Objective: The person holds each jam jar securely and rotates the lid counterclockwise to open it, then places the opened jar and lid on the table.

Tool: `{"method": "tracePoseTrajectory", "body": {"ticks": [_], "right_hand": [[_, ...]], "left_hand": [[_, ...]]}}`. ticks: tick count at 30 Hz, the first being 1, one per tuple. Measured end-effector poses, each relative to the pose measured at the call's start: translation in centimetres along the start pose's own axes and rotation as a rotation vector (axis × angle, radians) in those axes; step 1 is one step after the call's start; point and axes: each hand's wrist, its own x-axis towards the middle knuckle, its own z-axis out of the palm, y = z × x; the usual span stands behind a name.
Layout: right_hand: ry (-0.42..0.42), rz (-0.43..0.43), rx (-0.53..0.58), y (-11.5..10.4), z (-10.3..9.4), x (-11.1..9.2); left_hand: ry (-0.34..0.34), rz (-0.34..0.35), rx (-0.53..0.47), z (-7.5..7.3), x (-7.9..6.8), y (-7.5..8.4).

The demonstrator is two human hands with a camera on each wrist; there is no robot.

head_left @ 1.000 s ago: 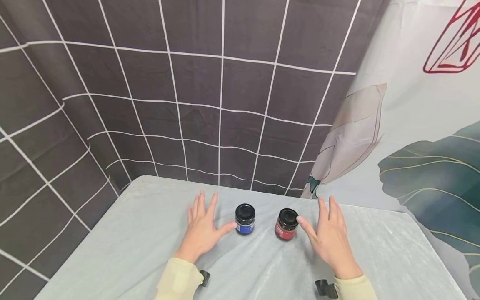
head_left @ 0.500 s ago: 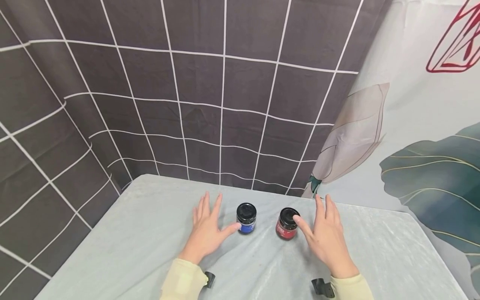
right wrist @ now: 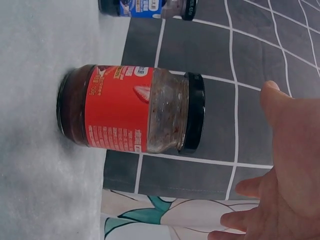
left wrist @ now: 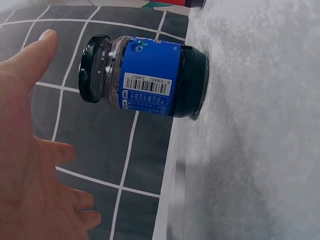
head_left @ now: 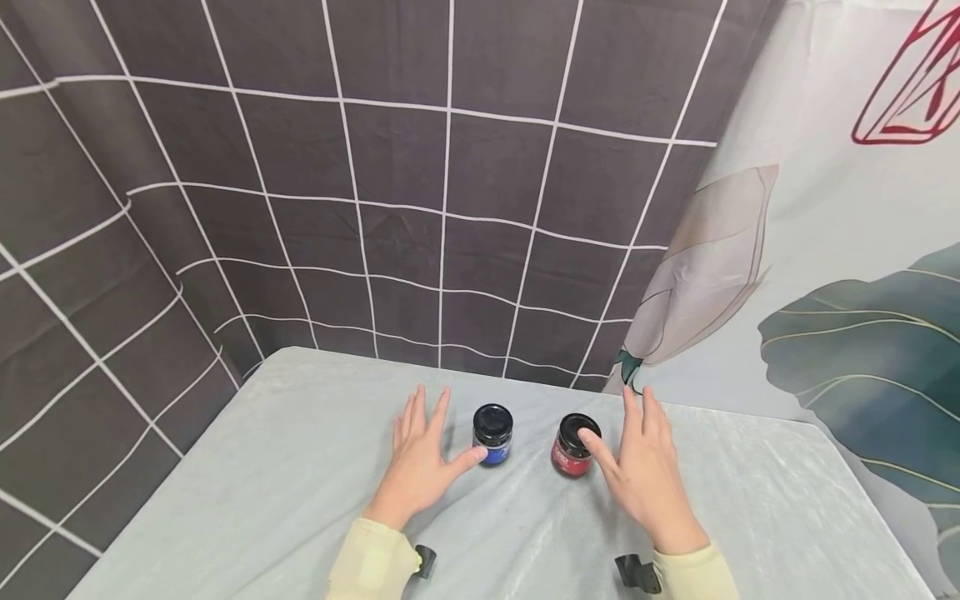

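Observation:
Two small glass jam jars with black lids stand upright on the cloth-covered table. The blue-labelled jar is on the left; its barcode faces the left wrist view. The red-labelled jar, with a strawberry picture in the right wrist view, stands to its right, partly filled with dark red jam. My left hand hovers left of the blue-labelled jar, fingers spread, apart from it in the left wrist view. My right hand is spread to the right of the red-labelled jar, a gap showing between thumb and lid.
A pale grey-blue cloth covers the table. Behind it hangs a dark curtain with white grid lines. At the right is a white curtain with leaf patterns. Each wrist carries a black camera mount.
Both hands have drifted inward: the left one slightly rightward, the right one slightly leftward, each nearer its jar. The jars have kept their places on the table.

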Motion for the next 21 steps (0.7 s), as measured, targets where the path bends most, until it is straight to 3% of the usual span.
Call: {"method": "tracePoseTrajectory", "body": {"ticks": [21], "right_hand": [[-0.051, 0.004, 0.045, -2.2, 0.5, 0.4]], "left_hand": [[-0.009, -0.002, -0.064, 0.5, -0.2, 0.0]]}}
